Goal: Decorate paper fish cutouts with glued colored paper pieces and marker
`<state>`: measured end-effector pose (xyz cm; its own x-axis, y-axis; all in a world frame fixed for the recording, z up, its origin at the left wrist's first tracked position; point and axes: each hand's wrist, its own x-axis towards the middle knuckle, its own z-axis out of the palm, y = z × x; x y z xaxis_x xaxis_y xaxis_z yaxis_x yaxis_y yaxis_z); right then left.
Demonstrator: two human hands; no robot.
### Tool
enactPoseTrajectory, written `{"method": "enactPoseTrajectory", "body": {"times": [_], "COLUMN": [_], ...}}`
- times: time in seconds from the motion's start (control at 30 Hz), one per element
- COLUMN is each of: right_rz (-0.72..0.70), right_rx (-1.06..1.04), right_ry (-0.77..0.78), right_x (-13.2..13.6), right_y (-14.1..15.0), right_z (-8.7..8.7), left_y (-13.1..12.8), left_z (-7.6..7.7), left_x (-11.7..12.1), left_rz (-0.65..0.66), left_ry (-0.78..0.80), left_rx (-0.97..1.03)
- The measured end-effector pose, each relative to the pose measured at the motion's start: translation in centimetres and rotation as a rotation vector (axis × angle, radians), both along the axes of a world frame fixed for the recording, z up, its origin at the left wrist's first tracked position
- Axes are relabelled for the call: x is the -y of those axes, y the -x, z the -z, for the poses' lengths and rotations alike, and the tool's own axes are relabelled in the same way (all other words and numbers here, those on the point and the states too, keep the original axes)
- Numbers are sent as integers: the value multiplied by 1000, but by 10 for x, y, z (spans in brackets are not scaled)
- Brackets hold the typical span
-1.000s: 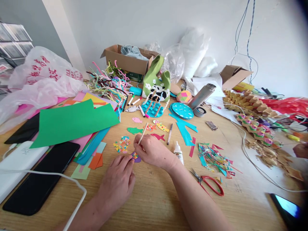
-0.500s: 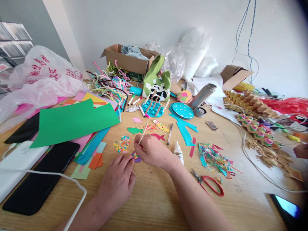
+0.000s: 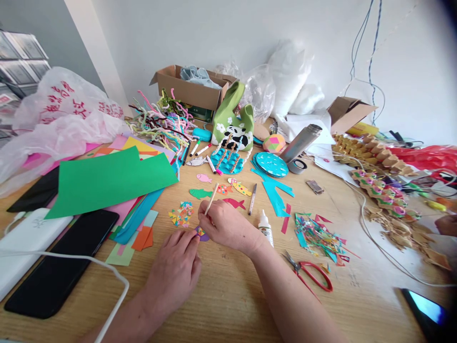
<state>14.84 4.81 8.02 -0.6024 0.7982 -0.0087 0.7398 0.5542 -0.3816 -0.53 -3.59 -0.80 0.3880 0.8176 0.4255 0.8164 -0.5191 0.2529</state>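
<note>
Below centre in the frame, I see the right hand [image 3: 228, 225] pinching a thin stick [image 3: 213, 196] over the purple piece [image 3: 204, 237], the left hand [image 3: 174, 264] at its edge — grip I cannot tell — where a sideways nudge could skew its coloured bits [image 3: 201, 231].

- The right hand [image 3: 226, 223] hides the stick's [image 3: 212, 198] lower tip and the purple piece's [image 3: 203, 237] three-o'clock side.
- The left hand [image 3: 174, 262] covers its nine-o'clock edge.
- At three o'clock in view, another person's hand [image 3: 447, 224] is cut off.
- The bottle's [image 3: 265, 228] label is too small to read.
</note>
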Motion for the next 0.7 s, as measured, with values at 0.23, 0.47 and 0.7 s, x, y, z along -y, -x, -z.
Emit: {"method": "enactPoseTrajectory", "body": {"times": [0.23,0.47,0.7], "right_rz": [-1,19,35], "right_rx": [-52,-34,-56], "right_ry": [5,21,34], "right_x": [-1,-1,-1], "right_y": [-2,-1,0], "right_z": [2,3,4], "left_y": [0,1,0], "left_z": [-1,-2,0], "left_x": [0,0,0], "left_rz": [10,1,6], "left_ry": [16,12,18], "left_rx": [-31,-28,-22]}}
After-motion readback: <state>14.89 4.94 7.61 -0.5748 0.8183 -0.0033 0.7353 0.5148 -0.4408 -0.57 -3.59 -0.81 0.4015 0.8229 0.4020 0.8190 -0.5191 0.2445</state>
